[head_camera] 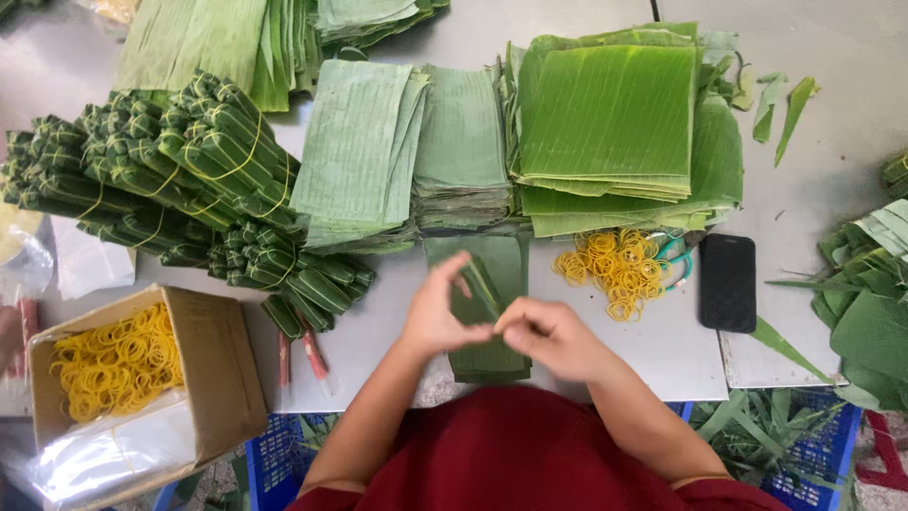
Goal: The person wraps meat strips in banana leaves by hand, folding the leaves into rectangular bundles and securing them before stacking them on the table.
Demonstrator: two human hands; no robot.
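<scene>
- My left hand, at 6 o'clock: fingers curled, pinching the left edge of a small leaf-wrapped parcel.
- My right hand, just beside it: fingertips pressed together on the parcel's lower end, touching the left thumb.
- Parcel: narrow, dark green, tilted, held above a short stack of leaf strips on the grey table. Step, as I judge it: folding the wrap closed; no band on it yet.
- Next move, by my reckoning, calls for a firm pinch with one hand so that the other is free to reach 2 o'clock.
- Loose yellow rubber bands, 2 o'clock, near; black phone just right of them.
- Cardboard box of yellow bands, 8 o'clock.
- Bundles of finished parcels, tied with bands, 10 o'clock.
- Pale folded leaf stacks, 12 o'clock; bright green leaf squares, 1 o'clock.
- Leaf offcuts, 3 o'clock, well apart.
</scene>
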